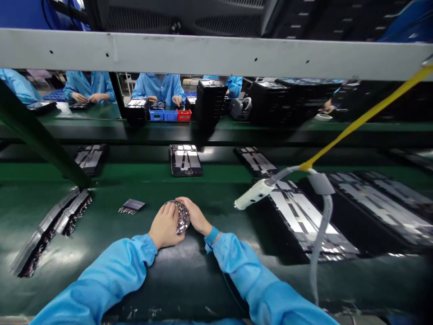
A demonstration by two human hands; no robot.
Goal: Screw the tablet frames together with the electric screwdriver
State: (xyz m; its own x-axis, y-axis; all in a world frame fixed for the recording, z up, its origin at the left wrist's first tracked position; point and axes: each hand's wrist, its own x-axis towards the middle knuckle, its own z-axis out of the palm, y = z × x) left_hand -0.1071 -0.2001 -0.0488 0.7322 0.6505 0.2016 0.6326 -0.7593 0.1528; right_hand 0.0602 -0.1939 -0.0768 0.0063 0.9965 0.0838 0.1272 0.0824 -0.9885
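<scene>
A round dish filled with small shiny metal pieces sits at the middle of the green bench, between my two hands. My left hand curls over its left and near side, fingers lying across the top. From the far right, my right hand wraps round the rim. What the small pieces are is too small to tell. Left of my hands lies a little bundle of flat dark strips with pinkish ends. Beyond them rests a flat device with exposed inner parts.
A pale electric screwdriver hangs from a yellow strap at right, over stacked open devices. Rows of silvery strips lie at left. A green post slants there. Co-workers in blue sit across, behind small bins.
</scene>
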